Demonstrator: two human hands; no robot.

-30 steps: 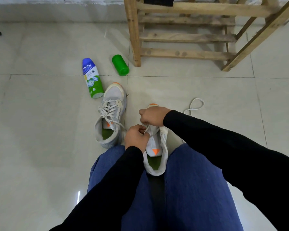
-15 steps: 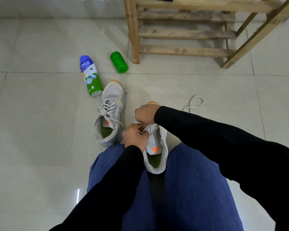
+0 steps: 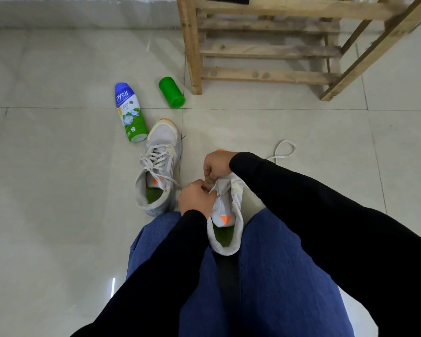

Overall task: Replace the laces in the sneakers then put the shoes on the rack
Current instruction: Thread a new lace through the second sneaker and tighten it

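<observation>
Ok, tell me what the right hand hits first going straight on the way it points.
Probably the laced sneaker on the floor, though the right hand may sit higher and pass over it.

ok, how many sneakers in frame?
2. A laced sneaker lies on the floor left of the knees. The second sneaker sits between the knees, left hand and right hand pinching at its eyelets. The rack is partly out of view.

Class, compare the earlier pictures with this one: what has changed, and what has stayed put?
The right hand edged slightly toward the left hand; both still pinch the shoe between the knees. Nothing taken or released. The other shoe, loose lace, bottle, green cup and rack unmoved.
</observation>
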